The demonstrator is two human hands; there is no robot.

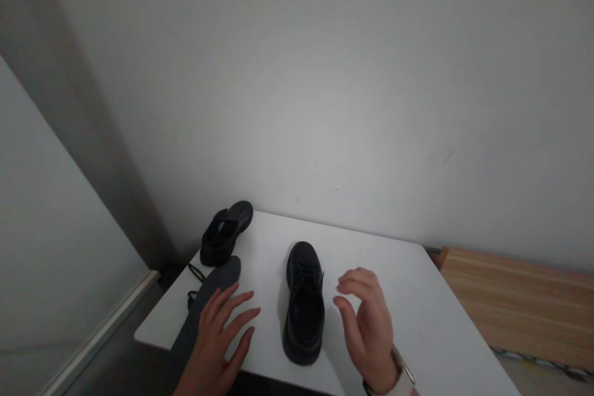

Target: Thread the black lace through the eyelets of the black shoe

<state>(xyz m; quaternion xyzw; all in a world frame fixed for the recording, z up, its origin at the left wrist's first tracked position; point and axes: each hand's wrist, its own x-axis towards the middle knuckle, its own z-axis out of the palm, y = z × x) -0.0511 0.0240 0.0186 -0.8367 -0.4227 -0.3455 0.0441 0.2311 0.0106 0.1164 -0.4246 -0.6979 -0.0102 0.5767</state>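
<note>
A black lace-up shoe [304,309] rests upright on the white table [371,247], its toe toward the wall and its opening toward me. To its left my left hand [225,328] hovers with fingers spread, holding nothing and apart from the shoe. My right hand [364,315] is on the shoe's other side, fingers curved and thumb apart, with nothing between them. Partly covered by my left hand, a dark grey insole [223,275] lies along the table's left side. Behind it stands a second black shoe [226,234], its tongue area opened out.
Black laces [197,272] lie at the table's left edge, close to the insole. A pale wall [334,86] rises directly behind the table. At the right is a wood-grain surface [515,306], and a white panel [55,229] stands at the left.
</note>
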